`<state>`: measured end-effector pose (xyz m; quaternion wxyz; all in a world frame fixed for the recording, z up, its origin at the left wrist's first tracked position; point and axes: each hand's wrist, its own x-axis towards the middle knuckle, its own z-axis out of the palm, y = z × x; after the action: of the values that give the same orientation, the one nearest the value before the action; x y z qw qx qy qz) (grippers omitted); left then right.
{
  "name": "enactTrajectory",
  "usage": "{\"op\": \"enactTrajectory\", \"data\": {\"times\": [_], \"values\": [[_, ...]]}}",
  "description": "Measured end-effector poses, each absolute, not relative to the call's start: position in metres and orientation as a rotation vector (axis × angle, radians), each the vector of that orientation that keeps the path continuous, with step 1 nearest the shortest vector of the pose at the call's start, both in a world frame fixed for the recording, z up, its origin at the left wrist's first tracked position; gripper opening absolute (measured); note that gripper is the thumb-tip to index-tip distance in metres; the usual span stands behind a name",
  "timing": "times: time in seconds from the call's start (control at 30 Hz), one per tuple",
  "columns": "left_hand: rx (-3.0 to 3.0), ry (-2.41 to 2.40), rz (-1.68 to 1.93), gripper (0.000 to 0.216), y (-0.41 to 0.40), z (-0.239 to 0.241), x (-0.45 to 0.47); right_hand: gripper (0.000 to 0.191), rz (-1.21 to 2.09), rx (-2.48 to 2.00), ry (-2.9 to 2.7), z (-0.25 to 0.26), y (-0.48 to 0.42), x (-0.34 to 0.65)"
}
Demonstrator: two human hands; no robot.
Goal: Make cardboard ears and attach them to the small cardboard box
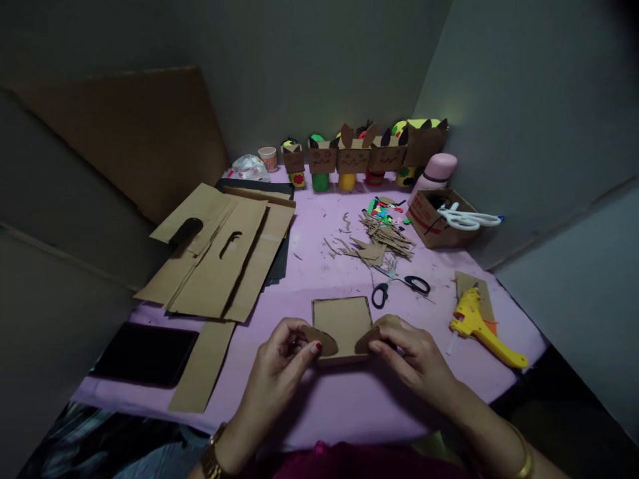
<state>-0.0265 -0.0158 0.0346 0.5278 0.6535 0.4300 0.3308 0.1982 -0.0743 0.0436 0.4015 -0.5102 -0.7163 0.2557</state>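
Between my hands, near the front of the table, lies a small open cardboard box [342, 314] with dark-lined edges. My left hand [287, 356] pinches a rounded brown cardboard piece [324, 342] over the box's near left corner. In my right hand [412, 352] is a matching cardboard piece [366, 340], gripped at the near right corner. Whether either piece touches the box, I cannot tell. Black-handled scissors [399, 285] lie spread just beyond the box, beside a heap of cardboard scraps [382, 241].
Flat cardboard sheets [219, 259] and a black tablet [144, 354] lie on the left. A yellow glue gun [484, 326] rests on the right. Behind it stand a box with white-handled scissors [442, 219] and a pink bottle [435, 174]. Several cardboard animal figures [353, 158] line the back.
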Motion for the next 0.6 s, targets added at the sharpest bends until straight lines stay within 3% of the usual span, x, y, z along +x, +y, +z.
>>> {"op": "enactTrajectory", "data": {"times": [0.13, 0.6], "values": [[1.777, 1.007, 0.809, 0.004, -0.0154, 0.0368, -0.0289, 0.017, 0.629, -1.276, -1.814, 0.0447, -0.0740, 0.1980], [2.102, 0.834, 0.742, 0.009, -0.0164, 0.0386, -0.0276, 0.017, 0.642, -1.302, -1.825, 0.0442, -0.0756, 0.1983]]}}
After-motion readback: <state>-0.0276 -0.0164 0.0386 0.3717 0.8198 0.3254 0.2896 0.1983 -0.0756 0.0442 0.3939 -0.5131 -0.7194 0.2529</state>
